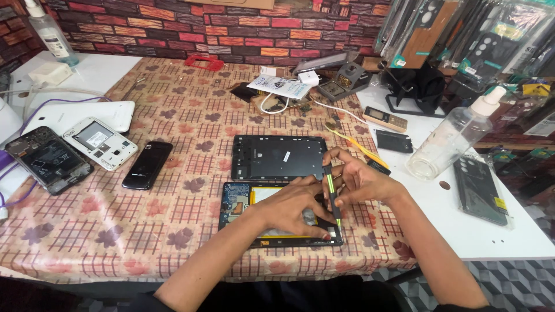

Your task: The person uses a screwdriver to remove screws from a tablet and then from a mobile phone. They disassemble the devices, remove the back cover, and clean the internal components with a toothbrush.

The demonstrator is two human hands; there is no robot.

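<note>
R hand (361,182) pinches screwdriver (331,196) upright over opened tablet (243,202) near table (115,231) front edge; L hand (295,208) flat, fingers spread, on it. Clear bottle (448,144), right edge: contents can't tell.

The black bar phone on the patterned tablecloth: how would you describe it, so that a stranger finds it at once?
Start at the leaf-patterned tablecloth and look left of the opened tablet under the person's hands. The black bar phone lies there face down, tilted. Unlike the white opened phone and dark opened phone farther left, its glossy shell is closed.
</note>
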